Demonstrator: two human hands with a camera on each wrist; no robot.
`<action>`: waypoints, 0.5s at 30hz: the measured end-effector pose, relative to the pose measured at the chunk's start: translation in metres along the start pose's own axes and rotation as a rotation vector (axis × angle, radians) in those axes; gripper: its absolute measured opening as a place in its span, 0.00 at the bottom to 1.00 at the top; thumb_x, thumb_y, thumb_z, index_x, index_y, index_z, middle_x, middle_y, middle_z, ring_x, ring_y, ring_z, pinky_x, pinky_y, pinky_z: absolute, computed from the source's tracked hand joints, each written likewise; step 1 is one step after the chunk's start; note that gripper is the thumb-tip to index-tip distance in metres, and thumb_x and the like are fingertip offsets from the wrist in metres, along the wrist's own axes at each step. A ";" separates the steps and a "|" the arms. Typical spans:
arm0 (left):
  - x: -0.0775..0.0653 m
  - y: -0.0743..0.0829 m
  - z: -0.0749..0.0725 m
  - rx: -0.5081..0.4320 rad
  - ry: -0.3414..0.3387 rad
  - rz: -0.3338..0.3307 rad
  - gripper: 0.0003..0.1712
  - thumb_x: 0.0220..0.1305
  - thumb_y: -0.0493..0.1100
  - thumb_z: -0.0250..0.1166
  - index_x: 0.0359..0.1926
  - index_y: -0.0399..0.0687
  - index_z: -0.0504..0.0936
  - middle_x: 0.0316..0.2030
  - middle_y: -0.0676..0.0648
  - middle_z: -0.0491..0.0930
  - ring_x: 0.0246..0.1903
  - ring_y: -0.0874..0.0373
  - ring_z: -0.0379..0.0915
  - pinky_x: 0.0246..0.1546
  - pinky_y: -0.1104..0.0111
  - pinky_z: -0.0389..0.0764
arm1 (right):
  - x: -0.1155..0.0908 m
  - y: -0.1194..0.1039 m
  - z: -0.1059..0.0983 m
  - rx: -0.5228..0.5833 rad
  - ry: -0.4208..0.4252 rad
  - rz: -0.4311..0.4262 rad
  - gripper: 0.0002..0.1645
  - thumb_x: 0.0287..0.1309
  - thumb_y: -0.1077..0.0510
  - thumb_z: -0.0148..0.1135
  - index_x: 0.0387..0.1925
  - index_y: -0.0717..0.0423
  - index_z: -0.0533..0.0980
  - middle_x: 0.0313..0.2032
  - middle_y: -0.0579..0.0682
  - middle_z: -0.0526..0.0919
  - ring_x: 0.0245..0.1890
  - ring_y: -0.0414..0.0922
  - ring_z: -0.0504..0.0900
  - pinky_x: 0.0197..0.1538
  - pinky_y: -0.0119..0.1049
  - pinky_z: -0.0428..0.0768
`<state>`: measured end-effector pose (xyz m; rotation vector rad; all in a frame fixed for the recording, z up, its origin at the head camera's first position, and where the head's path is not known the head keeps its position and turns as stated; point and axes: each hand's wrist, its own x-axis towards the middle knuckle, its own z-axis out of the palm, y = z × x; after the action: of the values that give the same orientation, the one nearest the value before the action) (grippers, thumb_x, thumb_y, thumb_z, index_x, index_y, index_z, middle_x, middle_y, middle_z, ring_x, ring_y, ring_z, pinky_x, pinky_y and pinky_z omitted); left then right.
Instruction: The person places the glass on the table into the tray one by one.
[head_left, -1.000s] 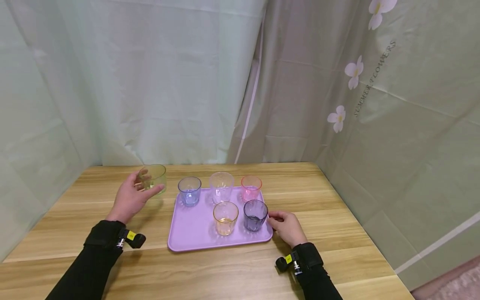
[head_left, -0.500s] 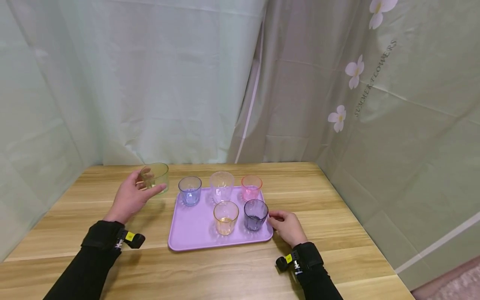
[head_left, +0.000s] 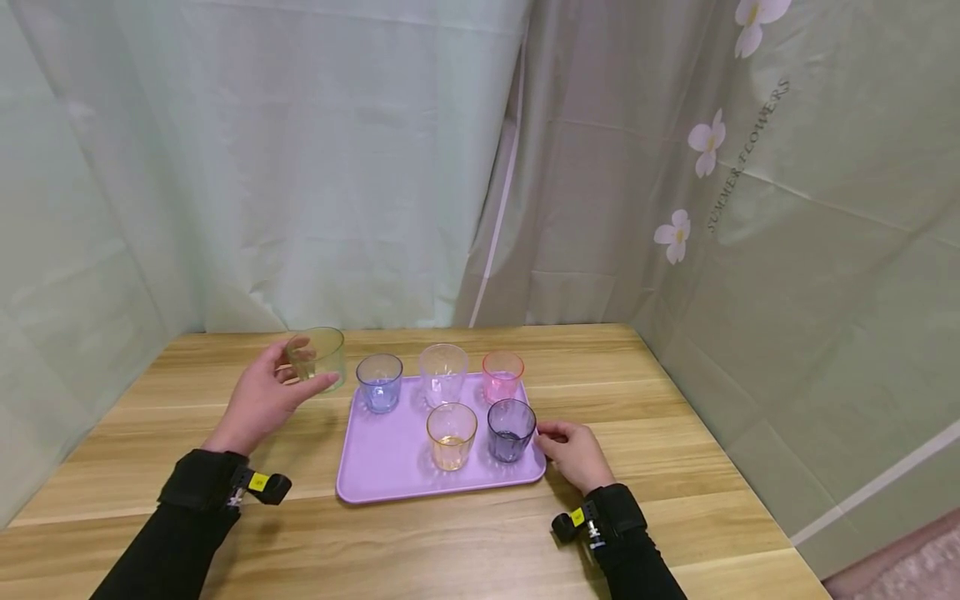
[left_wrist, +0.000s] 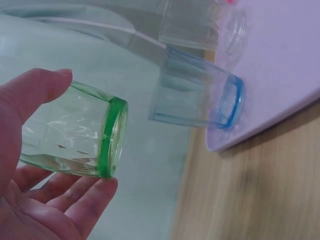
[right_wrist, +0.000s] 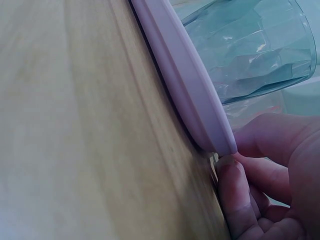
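My left hand [head_left: 258,398] holds a clear green glass [head_left: 321,358] up off the table, thumb on one side and fingers on the other. In the left wrist view the green glass [left_wrist: 75,132] has a thick green base. Just right of it, a blue glass [head_left: 380,385] stands at the back left of the purple tray [head_left: 382,467]. My right hand [head_left: 576,454] grips the tray's right edge. The right wrist view shows the thumb at the tray rim [right_wrist: 220,127] and curled fingers below it. A dark grey glass [head_left: 512,433] stands close to that hand.
Also on the tray are a clear pinkish glass [head_left: 442,375] and a pink glass [head_left: 502,379] at the back, with an amber glass [head_left: 452,437] in front. The wooden table [head_left: 450,550] meets hanging curtains [head_left: 360,167] behind and at the sides.
My left hand has moved a little to the right with the green glass, closer to the blue glass and the tray. The right hand and tray have stayed put.
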<state>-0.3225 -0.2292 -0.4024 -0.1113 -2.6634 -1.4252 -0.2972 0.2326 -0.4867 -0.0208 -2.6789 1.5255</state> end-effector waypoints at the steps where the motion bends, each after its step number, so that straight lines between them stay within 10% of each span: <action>1: -0.001 0.002 0.000 0.001 -0.002 0.003 0.60 0.71 0.66 0.73 0.87 0.42 0.55 0.77 0.28 0.68 0.75 0.23 0.65 0.69 0.34 0.79 | 0.000 0.000 0.000 -0.001 0.000 0.000 0.16 0.70 0.63 0.70 0.55 0.67 0.87 0.46 0.57 0.92 0.45 0.46 0.88 0.44 0.33 0.85; 11: -0.010 0.014 0.001 -0.001 -0.021 0.028 0.57 0.71 0.65 0.74 0.86 0.43 0.57 0.76 0.30 0.69 0.74 0.26 0.69 0.67 0.40 0.83 | 0.000 0.000 0.000 0.005 0.001 -0.006 0.15 0.69 0.63 0.70 0.54 0.67 0.87 0.44 0.56 0.92 0.43 0.44 0.87 0.42 0.31 0.84; 15: -0.013 0.018 0.002 -0.028 -0.030 0.047 0.56 0.71 0.62 0.75 0.86 0.43 0.58 0.76 0.30 0.70 0.74 0.28 0.71 0.59 0.66 0.89 | 0.001 0.001 0.000 0.008 0.003 -0.006 0.15 0.69 0.63 0.70 0.53 0.67 0.87 0.42 0.55 0.91 0.41 0.43 0.86 0.42 0.30 0.84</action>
<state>-0.3079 -0.2178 -0.3905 -0.1978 -2.6469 -1.4577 -0.2980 0.2330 -0.4873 -0.0144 -2.6688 1.5329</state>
